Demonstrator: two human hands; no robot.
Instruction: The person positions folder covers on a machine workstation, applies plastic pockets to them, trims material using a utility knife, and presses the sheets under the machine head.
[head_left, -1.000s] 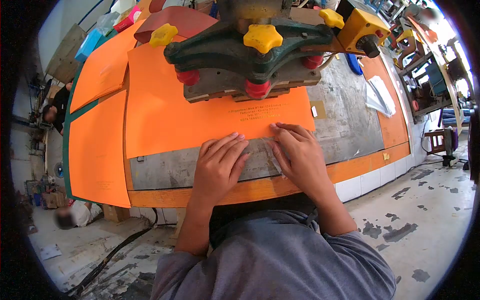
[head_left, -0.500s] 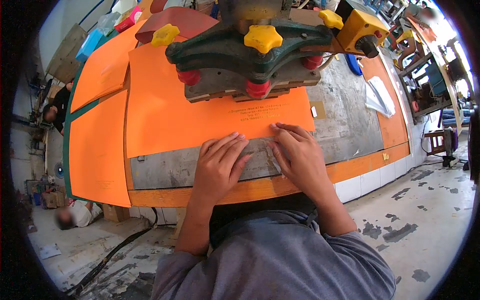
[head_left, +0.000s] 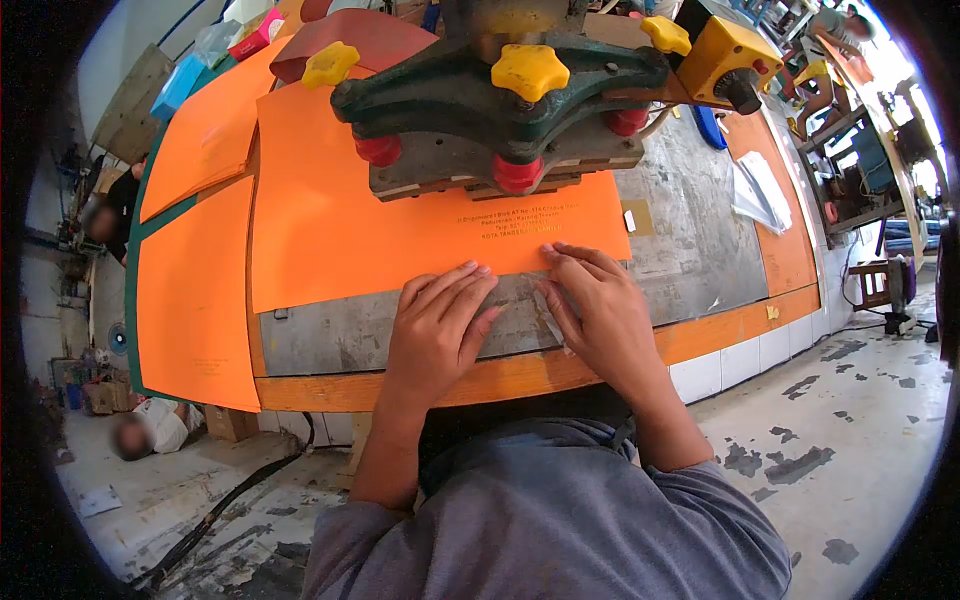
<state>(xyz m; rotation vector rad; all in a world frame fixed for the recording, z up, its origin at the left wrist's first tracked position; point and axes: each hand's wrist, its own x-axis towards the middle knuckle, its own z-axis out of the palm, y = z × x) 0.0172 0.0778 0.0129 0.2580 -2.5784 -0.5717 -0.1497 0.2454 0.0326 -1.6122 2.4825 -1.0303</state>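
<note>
A large orange paper sheet [head_left: 330, 240] lies on the grey metal bed of a press, with small gold lettering printed near its front edge. My left hand [head_left: 440, 322] rests with fingers stretched out, fingertips at the sheet's front edge. To the right, my right hand [head_left: 600, 305] touches the same edge with its fingertips, its thumb apart over the metal bed [head_left: 690, 270]. Both hands are open and grip nothing. Above the sheet's far part stands the press head [head_left: 500, 110], dark green with yellow star knobs and red fittings; it hides some of the paper.
Stacked orange sheets [head_left: 195, 290] lie on the left. A yellow control box [head_left: 722, 65] with a black dial sits beside the press head. White papers or plastic [head_left: 760, 195] lie on the right. A wooden edge [head_left: 320, 393] borders the bench. Other people are in the background.
</note>
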